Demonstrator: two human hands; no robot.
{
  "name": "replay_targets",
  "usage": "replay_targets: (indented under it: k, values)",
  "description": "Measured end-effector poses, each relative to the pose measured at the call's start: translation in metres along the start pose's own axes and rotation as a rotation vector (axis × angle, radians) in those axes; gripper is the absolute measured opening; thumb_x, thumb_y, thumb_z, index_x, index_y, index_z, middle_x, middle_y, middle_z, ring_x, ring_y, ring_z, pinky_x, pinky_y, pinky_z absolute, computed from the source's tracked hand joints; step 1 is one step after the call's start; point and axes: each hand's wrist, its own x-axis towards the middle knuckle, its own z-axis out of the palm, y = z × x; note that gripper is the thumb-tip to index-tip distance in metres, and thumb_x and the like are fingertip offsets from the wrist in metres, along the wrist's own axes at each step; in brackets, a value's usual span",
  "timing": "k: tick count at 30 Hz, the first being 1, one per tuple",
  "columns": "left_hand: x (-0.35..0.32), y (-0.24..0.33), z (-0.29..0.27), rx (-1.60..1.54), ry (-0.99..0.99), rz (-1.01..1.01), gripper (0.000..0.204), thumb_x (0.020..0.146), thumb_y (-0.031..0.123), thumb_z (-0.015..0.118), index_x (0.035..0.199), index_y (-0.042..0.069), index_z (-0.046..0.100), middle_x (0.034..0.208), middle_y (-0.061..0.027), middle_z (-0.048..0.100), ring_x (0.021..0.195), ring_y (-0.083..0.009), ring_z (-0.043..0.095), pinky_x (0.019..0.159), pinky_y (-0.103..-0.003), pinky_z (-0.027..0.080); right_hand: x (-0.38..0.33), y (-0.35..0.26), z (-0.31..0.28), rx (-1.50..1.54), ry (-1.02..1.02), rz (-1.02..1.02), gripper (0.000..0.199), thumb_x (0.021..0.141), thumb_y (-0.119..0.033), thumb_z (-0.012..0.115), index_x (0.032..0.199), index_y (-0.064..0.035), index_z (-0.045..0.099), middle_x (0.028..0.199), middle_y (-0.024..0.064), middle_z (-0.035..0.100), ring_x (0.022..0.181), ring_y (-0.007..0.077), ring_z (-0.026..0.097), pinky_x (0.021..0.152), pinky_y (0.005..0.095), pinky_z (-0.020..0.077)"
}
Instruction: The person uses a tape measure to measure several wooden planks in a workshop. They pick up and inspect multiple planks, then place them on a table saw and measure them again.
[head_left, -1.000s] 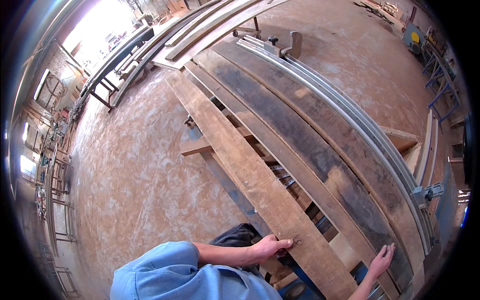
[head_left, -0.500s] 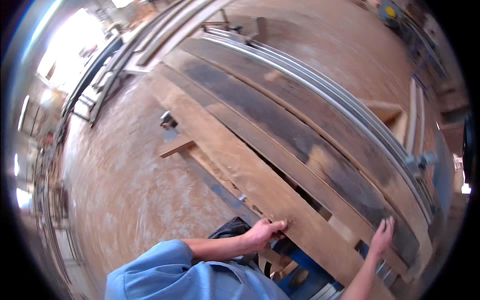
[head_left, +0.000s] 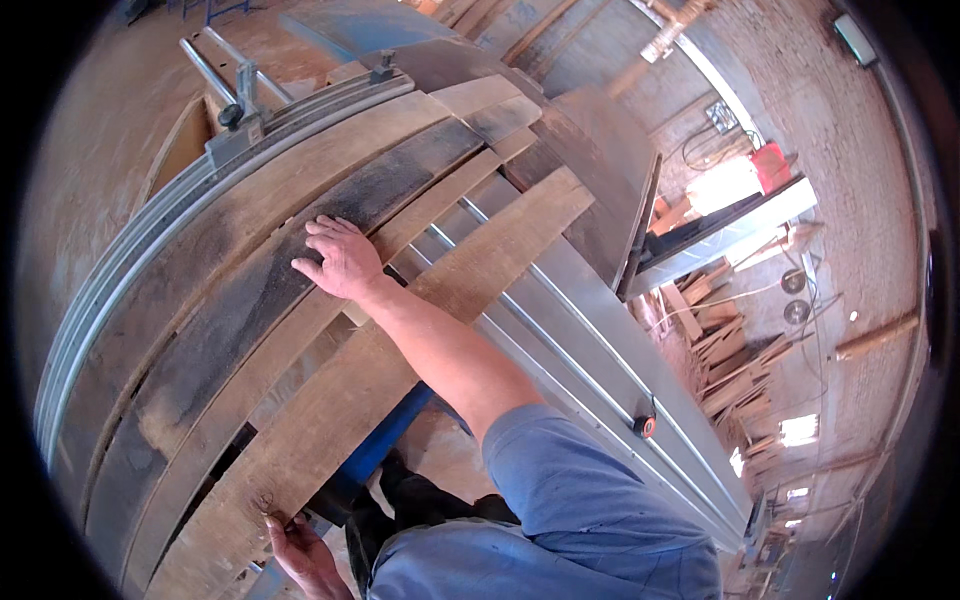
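Observation:
My right hand (head_left: 340, 258) lies flat, fingers spread, on a dark weathered plank (head_left: 215, 320) in a row of long boards laid side by side. My right arm, in a blue sleeve, reaches over a lighter brown plank (head_left: 450, 285) that runs diagonally across the stack. My left hand (head_left: 300, 555) is at the bottom edge, its fingers curled on the near end of that lighter plank. Only part of that hand shows.
Grey metal rails (head_left: 590, 350) run beside the boards on the right, with a small orange and black tape measure (head_left: 645, 426) on them. A metal clamp (head_left: 238, 118) sits at the boards' far end. A blue frame (head_left: 385, 445) is under the planks. Stacked timber (head_left: 725, 350) lies at the right.
The view has swung round sharply. My right hand has gone from the board edge near me to lying flat on the dark plank. My left hand stays on the light plank's end.

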Motion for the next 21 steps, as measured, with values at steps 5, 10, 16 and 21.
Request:
replay_targets:
  k: [5, 10, 16, 21]
  values:
    - [0.012, 0.009, 0.004, 0.023, -0.015, 0.010, 0.022, 0.091, 0.021, 0.067, 0.103, 0.002, 0.065, 0.096, -0.0051, 0.069, 0.088, -0.0121, 0.064, 0.075, -0.023, 0.055, 0.007, -0.005, 0.005, -0.012, -0.043, 0.025, 0.045, 0.083, -0.043, 0.067, 0.101, -0.0017, 0.070, 0.128, 0.0122, 0.060, 0.127, 0.0267, 0.050, 0.109, 0.0395, 0.0341]
    - [0.019, 0.011, -0.001, 0.016, -0.031, -0.009, 0.023, 0.090, 0.021, 0.068, 0.103, 0.003, 0.066, 0.096, -0.0049, 0.069, 0.089, -0.0122, 0.064, 0.076, -0.023, 0.054, 0.006, -0.003, 0.009, -0.018, -0.050, 0.039, 0.045, 0.083, -0.043, 0.067, 0.100, -0.0016, 0.070, 0.129, 0.0117, 0.059, 0.127, 0.0262, 0.049, 0.110, 0.0392, 0.0335]
    - [0.016, 0.010, 0.014, 0.044, 0.022, 0.005, 0.024, 0.091, 0.021, 0.066, 0.106, 0.002, 0.065, 0.097, -0.0056, 0.069, 0.088, -0.0131, 0.064, 0.076, -0.024, 0.054, 0.009, -0.003, 0.004, 0.004, -0.059, 0.035, 0.047, 0.085, -0.044, 0.065, 0.101, -0.0010, 0.070, 0.128, 0.0121, 0.060, 0.128, 0.0264, 0.049, 0.110, 0.0394, 0.0339]
    - [0.023, 0.008, 0.004, -0.012, 0.027, -0.023, 0.021, 0.092, 0.018, 0.064, 0.106, 0.002, 0.065, 0.097, -0.0054, 0.069, 0.089, -0.0143, 0.064, 0.076, -0.026, 0.054, 0.013, -0.006, 0.000, -0.016, -0.144, 0.077, 0.051, 0.089, -0.048, 0.058, 0.105, -0.0013, 0.070, 0.131, 0.0129, 0.059, 0.129, 0.0256, 0.048, 0.111, 0.0391, 0.0329]
